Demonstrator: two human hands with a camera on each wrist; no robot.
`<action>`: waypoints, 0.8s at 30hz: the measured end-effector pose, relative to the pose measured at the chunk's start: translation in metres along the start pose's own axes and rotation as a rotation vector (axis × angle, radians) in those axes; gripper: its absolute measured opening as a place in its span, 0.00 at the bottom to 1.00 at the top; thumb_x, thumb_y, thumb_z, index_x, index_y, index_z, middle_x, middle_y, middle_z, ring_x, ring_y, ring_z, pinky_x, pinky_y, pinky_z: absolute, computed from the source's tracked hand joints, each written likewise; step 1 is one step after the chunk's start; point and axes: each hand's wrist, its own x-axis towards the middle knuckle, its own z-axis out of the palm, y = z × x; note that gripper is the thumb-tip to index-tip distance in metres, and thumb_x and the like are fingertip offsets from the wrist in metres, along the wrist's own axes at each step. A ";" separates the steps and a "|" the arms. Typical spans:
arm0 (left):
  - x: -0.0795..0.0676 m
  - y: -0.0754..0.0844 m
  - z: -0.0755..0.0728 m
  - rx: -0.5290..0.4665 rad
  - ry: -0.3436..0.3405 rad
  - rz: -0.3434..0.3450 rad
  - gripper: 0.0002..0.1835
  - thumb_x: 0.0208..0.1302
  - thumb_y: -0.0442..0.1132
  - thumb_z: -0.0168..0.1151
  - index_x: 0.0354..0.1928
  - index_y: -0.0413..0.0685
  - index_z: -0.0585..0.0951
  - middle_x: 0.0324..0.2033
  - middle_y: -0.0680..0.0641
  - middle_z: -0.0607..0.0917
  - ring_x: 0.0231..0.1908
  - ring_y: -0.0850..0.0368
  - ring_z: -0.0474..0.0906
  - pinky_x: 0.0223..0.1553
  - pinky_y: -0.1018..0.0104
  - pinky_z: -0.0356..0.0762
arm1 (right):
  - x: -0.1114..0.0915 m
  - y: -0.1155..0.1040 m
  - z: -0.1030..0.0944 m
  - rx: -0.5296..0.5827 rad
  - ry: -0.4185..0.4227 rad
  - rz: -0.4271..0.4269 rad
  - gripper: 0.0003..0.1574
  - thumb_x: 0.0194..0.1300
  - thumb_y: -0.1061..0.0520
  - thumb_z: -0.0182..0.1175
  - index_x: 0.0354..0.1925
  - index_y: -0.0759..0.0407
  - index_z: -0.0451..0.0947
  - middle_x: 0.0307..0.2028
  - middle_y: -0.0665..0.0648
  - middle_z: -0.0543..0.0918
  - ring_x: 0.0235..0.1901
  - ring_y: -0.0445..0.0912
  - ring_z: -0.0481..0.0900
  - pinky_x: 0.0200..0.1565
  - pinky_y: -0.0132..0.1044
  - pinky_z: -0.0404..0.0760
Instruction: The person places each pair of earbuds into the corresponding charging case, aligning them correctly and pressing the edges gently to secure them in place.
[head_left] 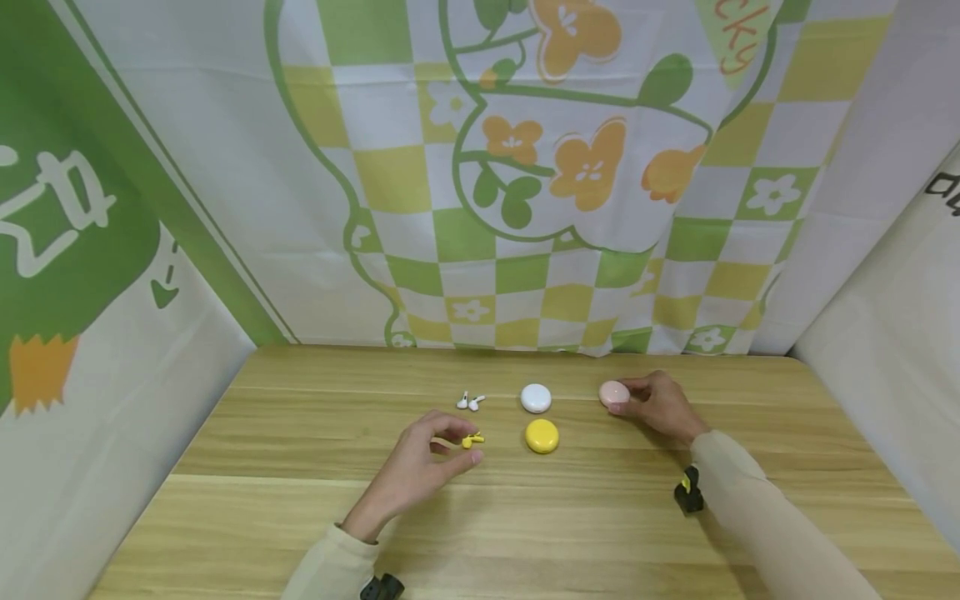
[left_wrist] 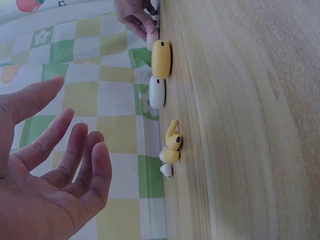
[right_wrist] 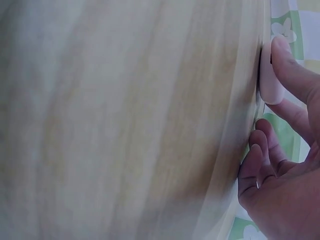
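My right hand (head_left: 663, 407) pinches a small round pink earbud case (head_left: 613, 393) between thumb and fingers; in the right wrist view the case (right_wrist: 270, 75) stands on the wood. Fingers spread, my left hand (head_left: 416, 467) hovers around a pair of yellow earbuds (head_left: 471, 440). The left wrist view shows that hand (left_wrist: 60, 175) holding nothing, apart from the earbuds (left_wrist: 173, 142). Just behind the yellow pair lie two white earbuds (head_left: 471, 402). Between my hands sit a glossy white case (head_left: 536, 398) and, nearer me, a yellow case (head_left: 542, 436).
Everything lies on a light wooden table (head_left: 480, 533). A checked, flower-printed cloth (head_left: 495, 275) hangs along its back edge. Printed cloth walls (head_left: 202, 308) rise at the left and right sides. Black wrist devices (head_left: 688, 492) are worn at both cuffs.
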 end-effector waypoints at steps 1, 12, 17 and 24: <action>0.000 0.000 0.000 0.000 -0.001 0.000 0.14 0.66 0.40 0.71 0.50 0.43 0.84 0.48 0.41 0.82 0.50 0.40 0.77 0.52 0.45 0.79 | 0.000 -0.001 0.000 0.003 -0.005 0.005 0.29 0.60 0.54 0.76 0.55 0.69 0.82 0.53 0.69 0.83 0.50 0.57 0.81 0.51 0.52 0.78; 0.001 0.001 0.000 0.005 -0.005 0.005 0.13 0.65 0.40 0.71 0.49 0.43 0.84 0.48 0.42 0.83 0.50 0.40 0.77 0.51 0.44 0.79 | -0.005 -0.003 -0.005 0.058 -0.021 0.059 0.35 0.61 0.52 0.75 0.60 0.71 0.78 0.58 0.71 0.80 0.53 0.62 0.79 0.54 0.58 0.77; 0.001 0.002 0.000 -0.001 -0.009 0.008 0.14 0.66 0.39 0.71 0.50 0.42 0.84 0.48 0.44 0.83 0.51 0.40 0.77 0.52 0.43 0.78 | -0.010 -0.002 -0.009 0.033 0.002 0.065 0.37 0.60 0.50 0.76 0.61 0.69 0.78 0.55 0.72 0.80 0.49 0.60 0.79 0.51 0.57 0.79; 0.001 0.002 0.001 -0.008 -0.011 0.006 0.14 0.65 0.39 0.71 0.50 0.42 0.84 0.47 0.46 0.82 0.51 0.40 0.77 0.52 0.45 0.79 | -0.019 -0.007 -0.015 0.011 0.036 0.044 0.37 0.59 0.49 0.76 0.60 0.66 0.80 0.48 0.69 0.81 0.45 0.58 0.80 0.47 0.52 0.79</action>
